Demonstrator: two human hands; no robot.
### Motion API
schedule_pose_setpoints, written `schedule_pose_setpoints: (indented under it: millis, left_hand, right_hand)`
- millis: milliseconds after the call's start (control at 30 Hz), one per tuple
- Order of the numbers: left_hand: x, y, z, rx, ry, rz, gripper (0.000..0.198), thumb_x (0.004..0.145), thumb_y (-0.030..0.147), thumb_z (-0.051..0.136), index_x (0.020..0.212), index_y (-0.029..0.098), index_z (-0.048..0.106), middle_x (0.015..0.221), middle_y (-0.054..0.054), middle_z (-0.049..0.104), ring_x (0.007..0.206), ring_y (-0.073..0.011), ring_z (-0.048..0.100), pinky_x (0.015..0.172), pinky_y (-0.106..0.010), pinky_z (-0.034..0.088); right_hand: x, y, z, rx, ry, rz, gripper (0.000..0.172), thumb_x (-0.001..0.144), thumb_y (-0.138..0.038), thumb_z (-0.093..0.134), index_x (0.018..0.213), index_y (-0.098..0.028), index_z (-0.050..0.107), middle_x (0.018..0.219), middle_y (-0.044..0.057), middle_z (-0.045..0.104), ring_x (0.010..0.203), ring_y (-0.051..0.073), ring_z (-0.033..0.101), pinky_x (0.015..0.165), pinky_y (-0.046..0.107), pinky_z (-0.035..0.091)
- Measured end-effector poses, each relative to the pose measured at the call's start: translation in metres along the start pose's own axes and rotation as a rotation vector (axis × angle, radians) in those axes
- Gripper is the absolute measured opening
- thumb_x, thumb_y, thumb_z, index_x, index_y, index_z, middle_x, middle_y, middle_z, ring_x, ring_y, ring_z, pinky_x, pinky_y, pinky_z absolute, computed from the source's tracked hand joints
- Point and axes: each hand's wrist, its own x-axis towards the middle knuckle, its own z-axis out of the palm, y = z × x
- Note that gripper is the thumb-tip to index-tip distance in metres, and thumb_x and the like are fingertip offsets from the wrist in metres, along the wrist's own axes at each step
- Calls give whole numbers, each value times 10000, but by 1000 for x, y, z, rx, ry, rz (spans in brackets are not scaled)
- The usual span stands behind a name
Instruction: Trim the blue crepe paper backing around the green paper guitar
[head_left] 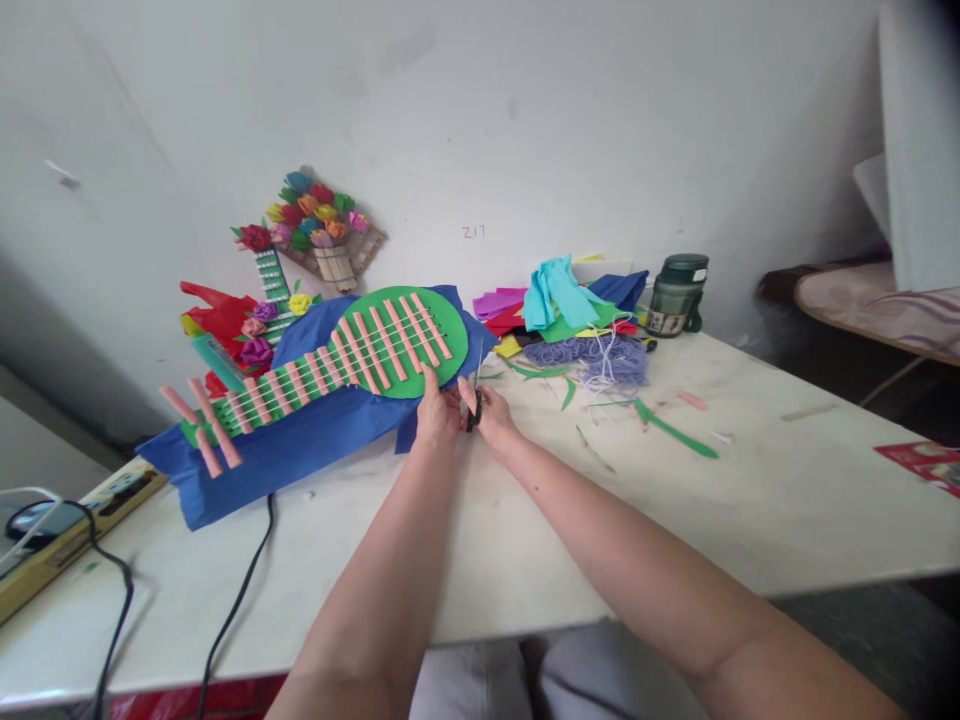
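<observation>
A green paper guitar [311, 375] with pink rolled-paper bars and white strings lies on crumpled blue crepe paper [300, 450]. My left hand [437, 412] is closed at the lower right edge of the guitar's round body, thumb on top, pinching its rim and the blue paper. Small black-handled scissors [474, 412] are in my right hand [493, 415], just right of the left one. Their blades point up and away beside the paper's right side. Both hands nearly touch, and some fingers are hidden.
Behind the guitar stand paper flowers [311, 215] and a red plastic bag [214, 315]. Coloured crepe paper [566, 295], purple yarn [619, 362] and a green flask [676, 295] are at the back right. Green scraps [675, 430] lie nearby. Black cables [240, 600] cross the left side.
</observation>
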Motion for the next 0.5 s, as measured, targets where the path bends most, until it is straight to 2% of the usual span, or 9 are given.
schedule_pose_setpoints:
  millis: [133,500]
  left_hand:
    - [2,-1,-2,19,-19,9,431,846,498,503,1085,154,604,811,-73,704,700,-147,676,704,-247,537]
    - [1,-4,-3,79,-28,-26,492,829,564,478,1100,168,587,846,-76,701,728,-171,676,650,-262,544]
  right_hand:
    - [1,-1,-1,-13,25,-9,429,650,-607,651,639,-226,454,443,-64,484,381,112,490,391,226,433]
    - [5,6,-3,-91,4,-9,419,652,-617,645,655,-222,502,460,-56,511,402,116,523,407,226,446]
